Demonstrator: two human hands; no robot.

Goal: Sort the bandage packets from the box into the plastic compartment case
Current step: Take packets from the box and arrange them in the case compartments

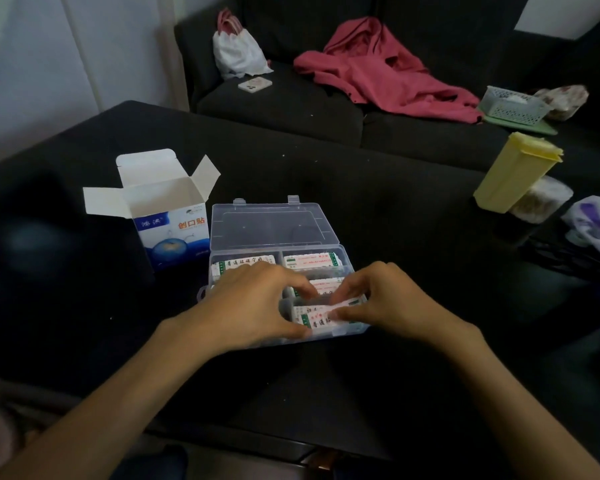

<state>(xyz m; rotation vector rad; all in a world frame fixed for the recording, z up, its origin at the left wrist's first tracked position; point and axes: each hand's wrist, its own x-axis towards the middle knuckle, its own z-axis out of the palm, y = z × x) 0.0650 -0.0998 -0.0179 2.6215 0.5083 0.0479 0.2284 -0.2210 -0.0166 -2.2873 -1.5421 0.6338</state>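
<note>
A clear plastic compartment case lies open on the dark table, its lid folded back. Bandage packets fill its far compartments. Both hands are over the near right compartment. My left hand and my right hand pinch a stack of white bandage packets from either side, at the compartment's mouth. The blue and white bandage box stands left of the case with its top flaps open; its inside is hidden.
A yellow container and a round tub stand at the table's right, with a plastic bag beside them. Behind the table, a dark sofa holds a pink jacket, white bag and basket.
</note>
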